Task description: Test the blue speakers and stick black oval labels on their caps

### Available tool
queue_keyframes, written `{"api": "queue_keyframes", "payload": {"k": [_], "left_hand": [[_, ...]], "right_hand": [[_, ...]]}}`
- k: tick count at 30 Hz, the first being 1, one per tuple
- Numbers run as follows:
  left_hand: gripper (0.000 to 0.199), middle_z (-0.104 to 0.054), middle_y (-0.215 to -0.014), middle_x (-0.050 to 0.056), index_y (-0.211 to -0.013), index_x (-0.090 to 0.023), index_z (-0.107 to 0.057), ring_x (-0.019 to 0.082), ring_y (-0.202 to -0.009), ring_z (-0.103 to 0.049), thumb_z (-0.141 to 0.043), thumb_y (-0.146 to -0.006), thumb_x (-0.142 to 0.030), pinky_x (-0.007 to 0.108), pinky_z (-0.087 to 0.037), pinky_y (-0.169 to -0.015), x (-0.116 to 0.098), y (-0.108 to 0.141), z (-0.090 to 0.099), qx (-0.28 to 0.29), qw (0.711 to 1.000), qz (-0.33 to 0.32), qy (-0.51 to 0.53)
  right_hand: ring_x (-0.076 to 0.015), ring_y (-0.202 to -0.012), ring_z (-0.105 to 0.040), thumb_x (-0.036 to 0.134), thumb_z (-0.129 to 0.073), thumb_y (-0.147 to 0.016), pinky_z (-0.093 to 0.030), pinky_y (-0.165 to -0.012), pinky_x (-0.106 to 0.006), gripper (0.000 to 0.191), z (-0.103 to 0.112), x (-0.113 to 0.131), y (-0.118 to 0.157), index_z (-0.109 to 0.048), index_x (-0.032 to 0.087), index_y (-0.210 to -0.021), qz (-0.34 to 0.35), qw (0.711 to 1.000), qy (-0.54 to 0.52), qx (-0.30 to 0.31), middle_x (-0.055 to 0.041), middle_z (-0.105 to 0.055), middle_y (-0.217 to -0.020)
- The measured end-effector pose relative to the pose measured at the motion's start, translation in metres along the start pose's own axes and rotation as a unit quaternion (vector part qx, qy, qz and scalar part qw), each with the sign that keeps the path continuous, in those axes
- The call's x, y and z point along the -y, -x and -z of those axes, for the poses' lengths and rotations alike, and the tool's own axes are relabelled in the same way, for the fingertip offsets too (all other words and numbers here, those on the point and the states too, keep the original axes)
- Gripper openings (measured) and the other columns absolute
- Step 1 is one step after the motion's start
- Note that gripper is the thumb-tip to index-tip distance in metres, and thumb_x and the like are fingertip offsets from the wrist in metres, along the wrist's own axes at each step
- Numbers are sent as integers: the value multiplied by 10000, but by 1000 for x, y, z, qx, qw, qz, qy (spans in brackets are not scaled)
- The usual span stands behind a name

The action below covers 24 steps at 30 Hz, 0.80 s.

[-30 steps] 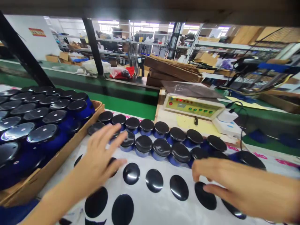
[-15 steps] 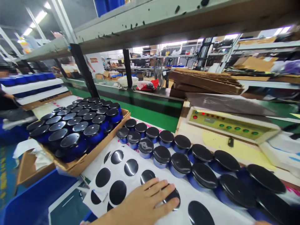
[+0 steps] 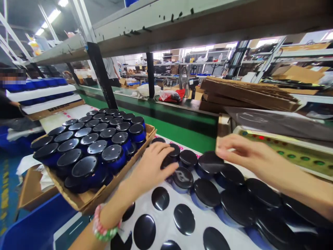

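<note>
My left hand [image 3: 153, 163], a beaded bracelet on its wrist, curves around a blue cylinder with a glossy black top [image 3: 168, 161] at the left end of a double row. Its thumb and fingers lie on opposite sides of that top. My right hand [image 3: 241, 152] is over the same row, fingers bent together beside another black top [image 3: 211, 161]; whether something thin is pinched there I cannot make out. In front of the row lies a white sheet [image 3: 166, 220] with black round discs [image 3: 144, 231] on it.
At left, a cardboard tray [image 3: 152, 133] is packed with similar blue cylinders [image 3: 113, 156]. A control box with lit buttons [image 3: 304, 159] stands behind my right arm. Overhead runs a shelf [image 3: 161, 29], held by black posts [image 3: 102, 76]. A blue bin [image 3: 31, 225] is at lower left.
My left hand has lifted from the discs on the sheet and moved up to the row of cylinders. My right hand has come in from the lower right edge. The view has shifted slightly.
</note>
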<state>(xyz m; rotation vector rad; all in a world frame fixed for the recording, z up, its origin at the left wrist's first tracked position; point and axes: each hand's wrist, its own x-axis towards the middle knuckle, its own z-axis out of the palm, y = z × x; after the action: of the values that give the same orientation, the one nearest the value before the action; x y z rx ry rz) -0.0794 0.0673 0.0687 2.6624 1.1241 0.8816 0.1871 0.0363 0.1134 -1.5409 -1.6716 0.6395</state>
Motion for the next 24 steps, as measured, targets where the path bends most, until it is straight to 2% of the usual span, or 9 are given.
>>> {"api": "queue_keyframes", "payload": {"k": [2,4,6,8,11,15,18,24], "left_hand": [[372,-510,-1292,105,-1167,-213,-579,294,-1262,-378,-539,-857,-416,487,-310,-1065,25,-16,-9,32,997,22,-62],[425,-482,-1331,103,-1198,-231,-567,324,-1300,-326,-501,-858,-477,533,-255,-1080,40,-27,-22,77,992,29,-92],[576,-461,-1359,125,-1269,-186,-505,341,-1321,-296,-499,-821,-549,544,-219,-1094,46,-33,-33,95,989,59,-96],[769,-407,-1400,171,-1332,-107,-420,357,-1350,-243,-523,-760,-611,541,-198,-1106,46,-35,-40,89,987,100,-94],[868,-339,-1440,200,-1344,-81,-395,357,-1372,-197,-559,-704,-645,538,-178,-1114,47,-33,-42,56,986,122,-96],[778,-424,-1378,150,-1265,-165,-493,347,-1338,-270,-620,-656,-632,542,-226,-1094,51,-28,-41,20,992,94,-84],[729,-471,-1316,130,-1225,-187,-522,340,-1296,-326,-656,-635,-593,540,-254,-1083,52,-27,-38,10,995,76,-62],[572,-496,-1269,110,-1150,-195,-562,310,-1249,-373,-661,-649,-453,491,-283,-1084,48,-30,-39,12,994,91,-50]], "right_hand": [[-170,-703,-528,562,-730,-598,-421,-657,-297,376,-34,4,-38,-625,205,-657,-62,988,-127,59,-20,-588,-727],[-176,-744,-542,563,-727,-565,-434,-699,-301,395,-65,1,-70,-616,197,-664,-81,970,-216,80,-25,-594,-746],[-177,-754,-555,555,-729,-534,-441,-720,-304,401,-87,-7,-91,-603,190,-642,-83,958,-257,92,-29,-600,-744],[-172,-715,-553,527,-745,-510,-437,-707,-307,392,-99,-16,-102,-585,181,-599,-93,954,-267,98,-27,-590,-694],[-157,-666,-537,485,-763,-515,-416,-681,-306,375,-106,-27,-103,-577,167,-582,-112,954,-259,103,-23,-584,-660],[-150,-641,-527,482,-739,-576,-396,-631,-297,360,-108,-34,-97,-578,164,-627,-131,952,-249,118,-17,-591,-668],[-149,-660,-521,460,-722,-604,-387,-649,-296,330,-109,-33,-95,-582,165,-649,-137,953,-239,127,-4,-576,-676],[-132,-649,-461,427,-701,-594,-334,-638,-282,289,-110,-27,-95,-567,172,-608,-141,961,-201,130,23,-518,-669]]}}
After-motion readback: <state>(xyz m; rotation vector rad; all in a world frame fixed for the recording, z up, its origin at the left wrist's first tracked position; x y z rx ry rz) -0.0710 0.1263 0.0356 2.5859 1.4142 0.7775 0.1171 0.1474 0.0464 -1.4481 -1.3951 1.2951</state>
